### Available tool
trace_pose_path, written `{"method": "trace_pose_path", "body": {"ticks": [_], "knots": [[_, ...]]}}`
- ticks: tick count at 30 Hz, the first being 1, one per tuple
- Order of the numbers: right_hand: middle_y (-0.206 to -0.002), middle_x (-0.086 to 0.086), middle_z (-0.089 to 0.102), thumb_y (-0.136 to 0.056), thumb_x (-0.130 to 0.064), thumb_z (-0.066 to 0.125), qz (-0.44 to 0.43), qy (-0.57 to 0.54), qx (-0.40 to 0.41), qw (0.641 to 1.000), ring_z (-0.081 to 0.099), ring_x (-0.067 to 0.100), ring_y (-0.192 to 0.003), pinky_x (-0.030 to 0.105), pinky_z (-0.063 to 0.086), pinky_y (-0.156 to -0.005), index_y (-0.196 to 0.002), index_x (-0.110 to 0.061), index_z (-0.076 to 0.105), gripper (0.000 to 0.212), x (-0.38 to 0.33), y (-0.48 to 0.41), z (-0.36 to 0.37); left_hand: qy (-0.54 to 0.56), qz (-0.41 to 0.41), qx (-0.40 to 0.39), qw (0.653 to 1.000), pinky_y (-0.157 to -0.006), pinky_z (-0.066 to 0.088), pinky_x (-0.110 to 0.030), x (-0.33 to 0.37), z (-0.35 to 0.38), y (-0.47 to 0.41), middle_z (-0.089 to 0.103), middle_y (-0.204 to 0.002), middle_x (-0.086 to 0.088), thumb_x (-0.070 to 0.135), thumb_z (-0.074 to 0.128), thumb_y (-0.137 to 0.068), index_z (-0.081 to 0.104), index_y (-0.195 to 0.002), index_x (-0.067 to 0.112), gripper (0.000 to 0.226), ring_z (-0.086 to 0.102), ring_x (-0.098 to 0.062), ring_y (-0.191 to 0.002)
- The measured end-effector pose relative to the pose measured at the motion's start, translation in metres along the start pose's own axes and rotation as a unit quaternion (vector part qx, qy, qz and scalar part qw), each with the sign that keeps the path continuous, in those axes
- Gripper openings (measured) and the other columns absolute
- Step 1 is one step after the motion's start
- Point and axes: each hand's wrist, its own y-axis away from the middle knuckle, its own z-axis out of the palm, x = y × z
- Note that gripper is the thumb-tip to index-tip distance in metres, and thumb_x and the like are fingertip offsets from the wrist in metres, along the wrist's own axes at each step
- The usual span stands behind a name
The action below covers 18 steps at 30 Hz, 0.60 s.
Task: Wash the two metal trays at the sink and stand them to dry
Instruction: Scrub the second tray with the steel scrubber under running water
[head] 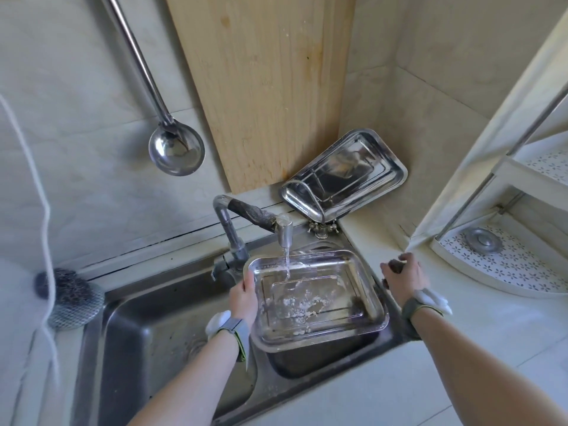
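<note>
A metal tray (364,285) with white residue on its bottom is held level over the right side of the sink (166,315). My left hand (244,298) grips its left rim. Water runs from the tap (284,232) onto the tray's far end. My right hand (404,279) is off the tray, at the sink's right edge, with its fingers curled on a small dark pad (395,266). A second metal tray (344,173) stands tilted in the back corner, leaning against the wall beside the wooden board (264,87).
A steel ladle (176,152) hangs on the wall at the left. A wire scourer (70,298) lies left of the sink, with a white cord (46,210) hanging over it. A white corner rack (504,265) stands on the counter at the right.
</note>
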Motion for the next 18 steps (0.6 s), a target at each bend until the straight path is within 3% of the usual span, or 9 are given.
{"method": "trace_pose_path", "body": {"ticks": [2,5,7,9,11,12,14,16,18], "knots": [[-0.114,0.010,0.049,-0.083,-0.028,0.070,-0.052,-0.028,0.027,0.998,0.056,0.030,-0.094,0.035,0.046,-0.079,-0.118,-0.009,0.043,0.048,-0.031,0.016,0.014,-0.015,0.002,0.007,1.000,-0.060,0.027,-0.031,0.001,-0.001,0.002,0.040,-0.059,-0.009,0.054,0.034,-0.096,0.041,-0.060,0.006,0.061,0.037,-0.023,-0.060],[-0.119,0.003,0.038,-0.083,-0.025,0.072,-0.133,-0.001,-0.126,0.983,0.055,0.022,-0.094,0.030,0.049,-0.088,-0.116,-0.014,0.047,0.043,-0.079,0.062,0.061,-0.023,0.014,0.005,1.000,-0.062,0.028,-0.031,0.003,0.004,0.010,0.039,-0.057,-0.008,0.051,0.034,-0.097,0.039,-0.058,0.008,0.059,0.038,-0.024,-0.061],[-0.122,0.001,0.042,-0.089,-0.029,0.066,-0.230,0.013,-0.225,0.947,0.055,0.021,-0.102,0.033,0.049,-0.095,-0.117,-0.016,0.053,0.033,-0.101,0.096,0.096,-0.008,0.019,0.005,1.000,-0.064,0.032,-0.031,0.005,0.007,0.013,0.049,-0.062,-0.013,0.048,0.035,-0.099,0.051,-0.061,0.004,0.059,0.046,-0.028,-0.065],[-0.136,0.004,0.045,-0.096,-0.025,0.052,-0.355,0.050,-0.272,0.893,0.048,0.026,-0.122,0.038,0.040,-0.105,-0.126,-0.017,0.054,0.031,-0.108,0.118,0.120,-0.010,0.019,0.025,0.999,-0.064,0.035,-0.031,0.004,0.005,0.011,0.059,-0.067,-0.020,0.044,0.036,-0.100,0.058,-0.063,-0.002,0.062,0.053,-0.034,-0.068],[-0.155,-0.001,0.027,-0.099,-0.022,0.043,-0.416,0.185,-0.275,0.847,0.021,0.026,-0.142,0.047,0.020,-0.118,-0.140,-0.025,0.045,0.041,-0.098,0.104,0.119,-0.003,0.030,0.046,0.999,-0.061,0.030,-0.032,0.002,-0.005,0.012,0.046,-0.054,-0.014,0.041,0.037,-0.100,0.041,-0.050,0.006,0.061,0.042,-0.031,-0.057],[-0.159,-0.004,0.018,-0.099,-0.021,0.043,-0.391,0.262,-0.261,0.843,0.012,0.027,-0.145,0.052,0.016,-0.119,-0.144,-0.032,0.039,0.047,-0.088,0.087,0.113,-0.003,0.031,0.051,0.998,-0.059,0.026,-0.032,0.001,-0.010,0.013,0.036,-0.050,-0.008,0.041,0.037,-0.100,0.032,-0.049,0.010,0.060,0.034,-0.026,-0.053],[-0.159,-0.001,0.017,-0.092,-0.016,0.052,-0.243,0.314,-0.216,0.892,0.013,0.033,-0.144,0.060,0.025,-0.113,-0.144,-0.041,0.034,0.060,-0.066,0.060,0.086,-0.020,0.036,0.052,0.998,-0.056,0.023,-0.030,0.000,-0.017,0.019,0.029,-0.049,-0.004,0.042,0.036,-0.100,0.026,-0.051,0.012,0.058,0.028,-0.021,-0.051],[-0.148,0.006,0.035,-0.086,-0.009,0.060,-0.091,0.292,-0.180,0.935,0.030,0.032,-0.136,0.055,0.035,-0.108,-0.141,-0.031,0.041,0.062,-0.058,0.051,0.067,-0.053,0.064,0.054,0.995,-0.053,0.022,-0.029,0.001,-0.018,0.021,0.030,-0.048,-0.004,0.044,0.035,-0.100,0.027,-0.051,0.012,0.059,0.030,-0.019,-0.049],[-0.131,0.007,0.054,-0.088,-0.005,0.056,-0.069,0.228,-0.189,0.953,0.052,0.030,-0.120,0.050,0.045,-0.101,-0.134,-0.027,0.048,0.053,-0.072,0.063,0.077,-0.082,0.088,0.053,0.991,-0.053,0.025,-0.029,0.006,-0.014,0.019,0.033,-0.048,-0.005,0.046,0.035,-0.099,0.030,-0.050,0.012,0.059,0.034,-0.021,-0.050]]}}
